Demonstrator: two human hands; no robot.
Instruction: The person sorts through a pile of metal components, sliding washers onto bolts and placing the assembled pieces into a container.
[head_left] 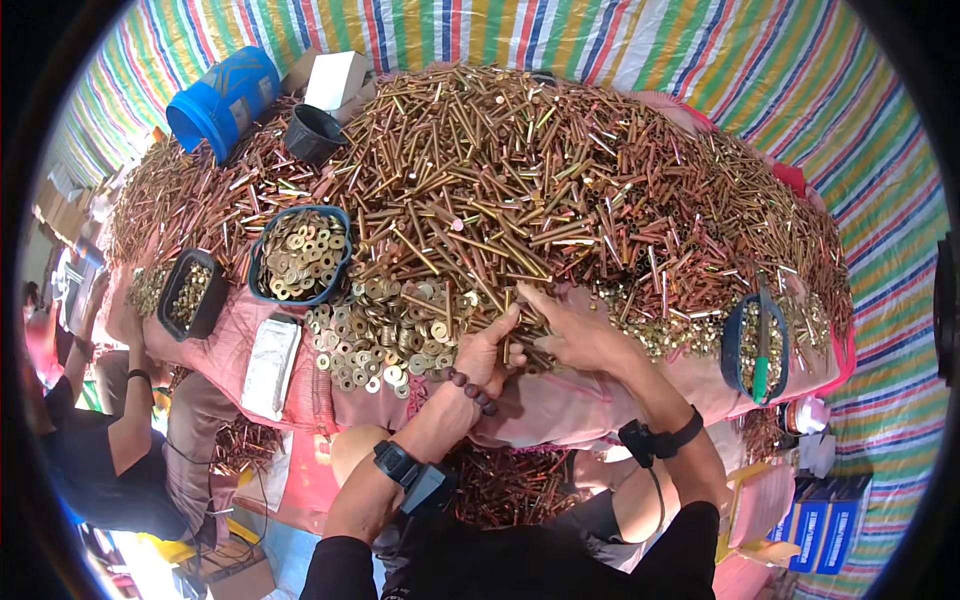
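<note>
At the centre of the frame, the left hand (pixel 487 350) and right hand (pixel 580 330) meet at the near edge of a heap of rods (pixel 470 150). The left thumb is raised and its fingers curl inward; the palm is hidden, so whether they grip a rod cannot be told. The right index finger stretches toward the rods, its other fingers bent and overlapped; their hold is likewise unclear. Loose washers (pixel 350 335) lie left of centre, below a heaped tub (pixel 256 280). Right of centre, nuts (pixel 660 338) are too small to make out singly. A green handle (pixel 761 375) crosses the right-hand tub (pixel 728 350). At the left edge, the dark rim cuts off a co-worker (pixel 110 460), hands blurred.
</note>
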